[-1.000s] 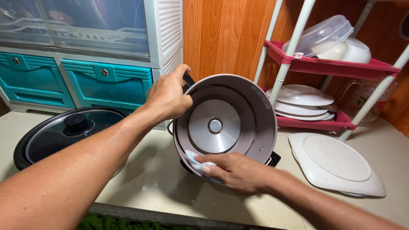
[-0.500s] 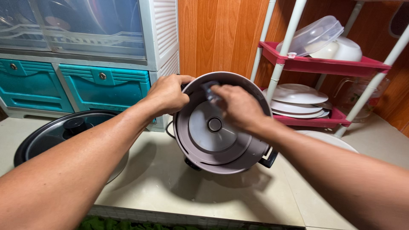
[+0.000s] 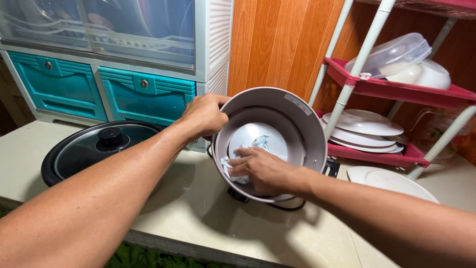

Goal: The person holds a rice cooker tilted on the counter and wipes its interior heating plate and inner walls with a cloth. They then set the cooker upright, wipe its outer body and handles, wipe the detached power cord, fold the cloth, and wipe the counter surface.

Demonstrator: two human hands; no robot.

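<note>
A round grey cooker pot (image 3: 302,124) is tilted on the counter with its opening facing me. My left hand (image 3: 204,116) grips its left rim. Inside the pot, my right hand (image 3: 263,171) presses a crumpled white cloth (image 3: 233,166) against the lower part of the metal heating plate (image 3: 265,136). Part of the cloth is hidden under my fingers.
A black-rimmed glass lid (image 3: 94,149) lies to the left on the beige counter (image 3: 198,218). A teal drawer cabinet (image 3: 144,94) stands behind. A red rack (image 3: 377,89) with white plates and a plastic box is at right; a white plate (image 3: 391,186) lies below it.
The pot has tipped further toward me. My right hand moved from the upper inside of the pot down to its lower part, still wiping with the cloth.
</note>
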